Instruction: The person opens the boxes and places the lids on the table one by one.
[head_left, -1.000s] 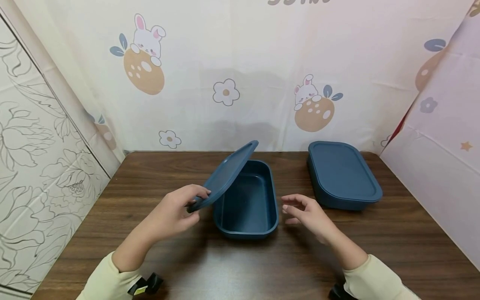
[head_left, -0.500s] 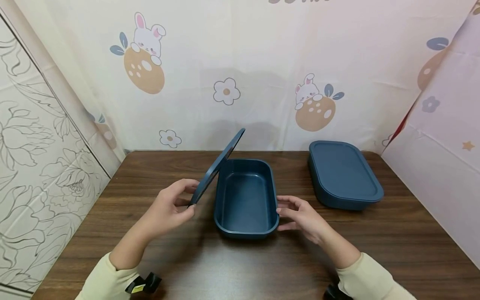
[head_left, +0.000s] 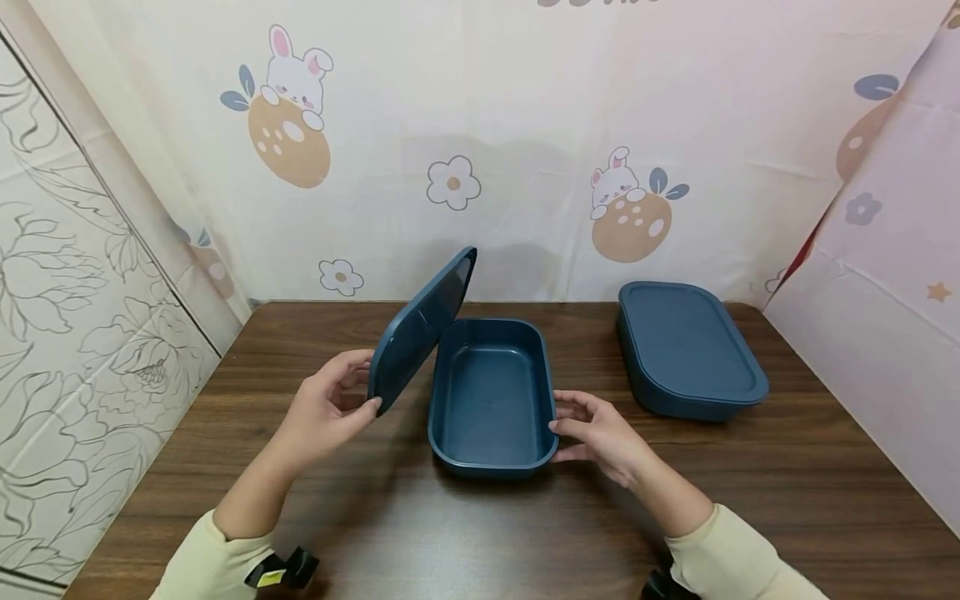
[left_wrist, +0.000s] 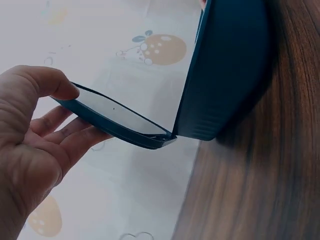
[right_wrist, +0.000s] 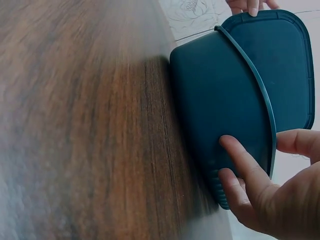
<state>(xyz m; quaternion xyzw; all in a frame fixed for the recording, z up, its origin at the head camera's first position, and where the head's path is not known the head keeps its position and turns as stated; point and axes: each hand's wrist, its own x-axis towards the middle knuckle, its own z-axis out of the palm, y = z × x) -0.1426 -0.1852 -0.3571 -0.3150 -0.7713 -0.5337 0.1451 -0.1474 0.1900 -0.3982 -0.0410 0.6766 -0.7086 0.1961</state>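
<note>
An uncovered dark blue food container [head_left: 491, 408] stands on the table with its inside showing bare. My left hand [head_left: 318, 421] pinches its blue lid [head_left: 420, 325] by the near left edge, thumb on the underside and fingers behind. The lid tilts up steeply at the container's left side, its underside facing right. In the left wrist view the lid's far end [left_wrist: 152, 142] meets the container's rim corner. On the other side, my right hand [head_left: 603, 429] grips the container's right wall, thumb over the rim and fingers spread on the outer wall [right_wrist: 215, 95].
A second blue container [head_left: 686, 346] with its lid on stands at the back right. Behind the wooden table [head_left: 480, 542] hangs a pale curtain [head_left: 525, 100] with rabbit prints. A floral panel [head_left: 97, 333] borders the left side.
My left hand has drawn the lid left and tipped it more upright, turning its underside to the right. My right hand has moved left from beside the container onto its right wall.
</note>
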